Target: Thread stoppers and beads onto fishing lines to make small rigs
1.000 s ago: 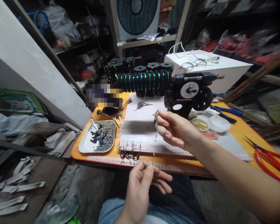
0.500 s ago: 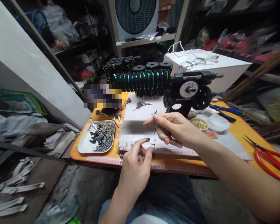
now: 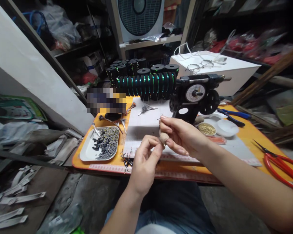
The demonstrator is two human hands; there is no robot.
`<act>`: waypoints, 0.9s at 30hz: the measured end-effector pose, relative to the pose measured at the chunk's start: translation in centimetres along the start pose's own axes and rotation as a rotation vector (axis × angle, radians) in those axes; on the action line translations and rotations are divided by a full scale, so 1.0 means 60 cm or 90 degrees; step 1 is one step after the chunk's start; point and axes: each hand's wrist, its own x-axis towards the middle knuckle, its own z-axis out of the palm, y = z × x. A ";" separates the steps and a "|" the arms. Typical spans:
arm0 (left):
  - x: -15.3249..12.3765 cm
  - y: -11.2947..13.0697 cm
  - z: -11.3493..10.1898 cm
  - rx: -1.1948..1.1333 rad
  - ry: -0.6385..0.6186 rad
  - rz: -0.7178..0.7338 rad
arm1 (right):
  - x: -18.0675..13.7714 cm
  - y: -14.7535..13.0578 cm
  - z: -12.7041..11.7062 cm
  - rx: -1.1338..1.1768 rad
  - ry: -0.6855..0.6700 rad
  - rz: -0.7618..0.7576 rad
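Note:
Over the front of the white board (image 3: 146, 123), my two hands meet. My left hand (image 3: 146, 165) is closed, its thumb and forefinger pinched together near the other hand; what they hold is too small to make out. My right hand (image 3: 182, 136) pinches at thumb and forefinger, where the tip of a small dark piece (image 3: 158, 119) sticks out. One finger of this hand is wrapped in beige tape (image 3: 164, 137). Left of the hands lie several small dark pieces with thin red-tipped ends (image 3: 127, 160). A white tray (image 3: 84, 154) holds many small grey and black pieces (image 3: 107, 139).
Behind the board stands a black winding machine (image 3: 197, 94) carrying a row of black spools (image 3: 146, 85). At right are a dish of gold pieces (image 3: 207, 129), a white lid (image 3: 227, 127), blue-handled pliers (image 3: 234, 115) and red-handled scissors (image 3: 280, 162). A grey bundle (image 3: 147, 108) lies on the board.
My left hand has risen slightly to meet the right. The right hand's fingers have curled in, its forefinger no longer stretched out. Small dark pieces seen below the right hand are now hidden.

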 end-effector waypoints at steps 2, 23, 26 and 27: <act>-0.010 0.003 0.002 -0.103 -0.049 -0.064 | 0.001 0.002 -0.001 0.018 0.002 0.003; -0.038 -0.008 0.002 -0.290 0.004 -0.234 | 0.001 -0.001 -0.010 0.023 -0.006 -0.014; -0.030 -0.007 0.002 -0.263 0.024 -0.231 | 0.001 -0.002 -0.010 0.021 -0.010 -0.012; -0.029 -0.007 0.002 -0.263 0.025 -0.233 | 0.002 -0.003 -0.010 0.019 -0.011 -0.012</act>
